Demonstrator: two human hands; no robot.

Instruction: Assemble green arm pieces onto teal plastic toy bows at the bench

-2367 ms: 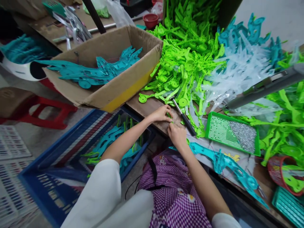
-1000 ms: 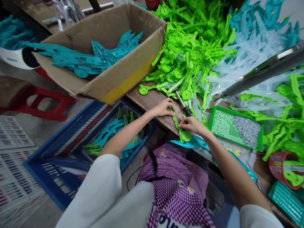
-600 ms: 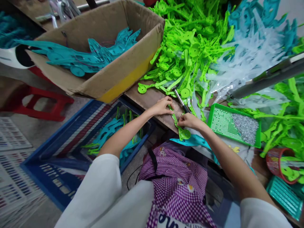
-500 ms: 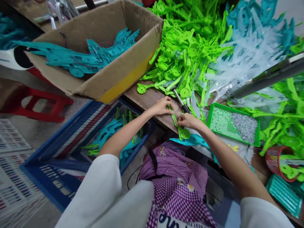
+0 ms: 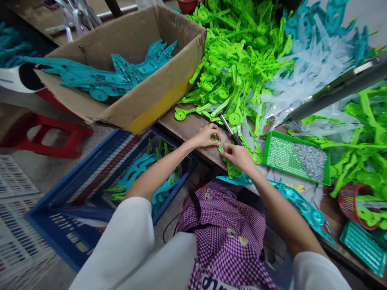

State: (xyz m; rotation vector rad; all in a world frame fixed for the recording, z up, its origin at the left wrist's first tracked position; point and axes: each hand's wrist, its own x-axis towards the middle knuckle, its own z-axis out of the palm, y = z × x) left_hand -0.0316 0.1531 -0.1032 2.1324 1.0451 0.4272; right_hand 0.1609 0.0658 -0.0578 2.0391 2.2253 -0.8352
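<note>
A lime-green plastic part with a long arm and a round end lies at the bench edge. My left hand is closed on its far end, fingertips pressed to the arm. Nearer the round end, my right hand pinches at the same arm; whether a small piece sits in those fingers is hidden. Just beyond my right hand lies a hammer with a metal shaft and dark grip. A teal plastic part stretches along the bench edge under my right forearm.
A green tray of small silvery pieces stands right of my hands. Behind are heaps of green parts and clear plastic pieces. A cardboard box holds teal parts. Below left sits a blue crate; a red basket stands right.
My right hand has slid slightly up the green part toward my left hand, and its forearm has shifted left, uncovering more of the teal part. My left hand stays in place.
</note>
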